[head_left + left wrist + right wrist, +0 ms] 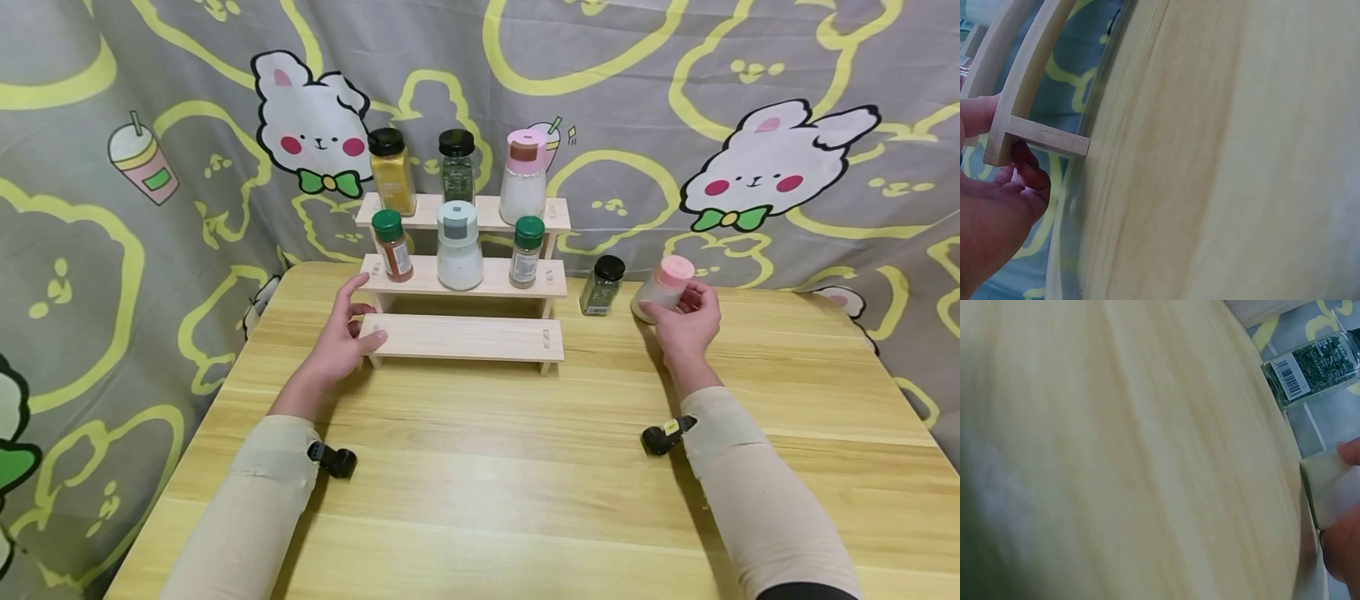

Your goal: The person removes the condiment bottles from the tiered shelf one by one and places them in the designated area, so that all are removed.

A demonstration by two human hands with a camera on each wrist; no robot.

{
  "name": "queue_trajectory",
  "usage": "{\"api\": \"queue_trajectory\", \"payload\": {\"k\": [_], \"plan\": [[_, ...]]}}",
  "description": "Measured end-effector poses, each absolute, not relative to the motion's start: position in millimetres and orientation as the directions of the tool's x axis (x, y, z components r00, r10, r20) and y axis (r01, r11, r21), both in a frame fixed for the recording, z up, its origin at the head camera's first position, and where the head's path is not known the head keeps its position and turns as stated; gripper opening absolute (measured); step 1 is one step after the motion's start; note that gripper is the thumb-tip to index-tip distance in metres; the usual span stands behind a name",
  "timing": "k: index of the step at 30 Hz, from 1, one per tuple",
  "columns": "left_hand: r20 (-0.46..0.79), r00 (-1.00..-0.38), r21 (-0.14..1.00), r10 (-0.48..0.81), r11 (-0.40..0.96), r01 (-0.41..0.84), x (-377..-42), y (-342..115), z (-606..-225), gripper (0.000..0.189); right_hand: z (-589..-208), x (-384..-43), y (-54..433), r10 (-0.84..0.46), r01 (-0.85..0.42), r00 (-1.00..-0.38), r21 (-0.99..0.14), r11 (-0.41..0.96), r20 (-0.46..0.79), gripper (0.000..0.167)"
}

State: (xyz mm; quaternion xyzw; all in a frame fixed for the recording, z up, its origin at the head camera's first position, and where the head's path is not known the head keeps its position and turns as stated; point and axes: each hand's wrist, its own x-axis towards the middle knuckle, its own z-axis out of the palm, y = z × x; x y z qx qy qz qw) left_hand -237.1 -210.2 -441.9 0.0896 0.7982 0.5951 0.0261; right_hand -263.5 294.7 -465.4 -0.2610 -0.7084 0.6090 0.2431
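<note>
My left hand (336, 337) grips the left end of a three-step wooden rack (465, 336). In the left wrist view, the thumb lies over the lowest step's board and the curled fingers (1034, 181) are at its leg. To the right of the rack, my right hand (688, 325) holds a seasoning jar (654, 293) with a pink lid and pale contents, leaning slightly to the right. The jar's base (1329, 487) is close to the tabletop in the right wrist view. Between that jar and the rack stands a black-capped jar of green herbs (600, 292).
On the top step are a yellow spice jar (397, 183), a herb jar (457, 177) and a pink-topped jar (522, 192). The middle step bears two green-capped bottles (395, 250) around a grey-blue-lidded jar (460, 262). A patterned curtain (615, 100) hangs behind the wooden table (480, 483).
</note>
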Motion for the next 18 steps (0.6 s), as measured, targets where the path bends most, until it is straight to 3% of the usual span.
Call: {"api": "queue_trajectory", "payload": {"k": [18], "plan": [[0.044, -0.98, 0.957, 0.194, 0.273, 0.096, -219.5, -198.9, -409.7, 0.086, -464.0, -261.0, 294.2, 0.634, 0.081, -0.773, -0.987, 0.14, 0.026, 0.065]]}}
